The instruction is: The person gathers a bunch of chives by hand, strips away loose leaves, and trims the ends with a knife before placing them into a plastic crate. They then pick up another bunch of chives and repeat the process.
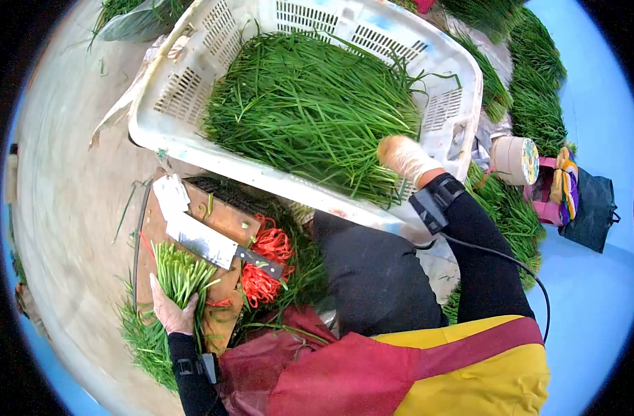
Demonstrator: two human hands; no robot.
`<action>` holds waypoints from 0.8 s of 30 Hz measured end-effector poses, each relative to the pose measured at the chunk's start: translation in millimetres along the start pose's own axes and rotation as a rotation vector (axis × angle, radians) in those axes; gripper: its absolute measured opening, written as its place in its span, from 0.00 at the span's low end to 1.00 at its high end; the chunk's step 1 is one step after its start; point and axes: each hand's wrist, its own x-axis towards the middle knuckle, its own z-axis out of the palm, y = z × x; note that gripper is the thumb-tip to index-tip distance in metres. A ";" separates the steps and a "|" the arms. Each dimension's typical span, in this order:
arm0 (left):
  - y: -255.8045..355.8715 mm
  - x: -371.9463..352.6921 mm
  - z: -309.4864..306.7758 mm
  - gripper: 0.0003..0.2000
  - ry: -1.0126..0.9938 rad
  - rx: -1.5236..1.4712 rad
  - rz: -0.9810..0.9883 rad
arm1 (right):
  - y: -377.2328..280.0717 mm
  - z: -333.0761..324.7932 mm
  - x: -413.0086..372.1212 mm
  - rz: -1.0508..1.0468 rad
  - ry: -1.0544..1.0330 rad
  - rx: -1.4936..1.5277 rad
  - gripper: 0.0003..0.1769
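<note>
So, from where I'm watching the head feed: the left hand (171,313) is down at the bottom left, fingers curled around the lower end of a small bunch of thin green chive stalks (182,272), pinning it against the brown wooden chopping board (223,216). The bunch's tips fan up toward a steel rectangular cleaver with a dark handle (204,240), which lies flat and slantwise across the board, just above the bunch, with no hand on it. Right beside the cleaver's handle sits a tangle of red-orange rubber bands (265,270). The right hand (404,158), in a pale cloth glove with a black strap at the wrist, reaches up into the big white slotted plastic basket (166,104) and rests on the near edge of the heaped pile of loose green chives (310,104) in there. Its fingers are sunk into the stalks, so I honestly can't tell whether it's gripping or spread. Off to the right, a pale round roll (515,159) sits near the basket's corner.
</note>
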 end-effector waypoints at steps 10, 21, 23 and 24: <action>-9.2 1.6 4.3 0.58 0.004 -0.022 0.046 | 41.5 -30.4 27.3 0.236 0.229 0.109 0.43; -4.0 3.4 6.0 0.58 -0.023 -0.130 -0.019 | 74.6 -15.1 77.1 0.165 0.117 0.199 0.28; -3.4 4.0 6.1 0.58 -0.036 -0.169 -0.049 | 70.6 -11.1 71.5 0.101 0.197 0.198 0.26; -5.1 3.7 6.6 0.57 -0.029 -0.151 -0.031 | 70.1 -11.5 72.1 0.100 0.195 0.199 0.26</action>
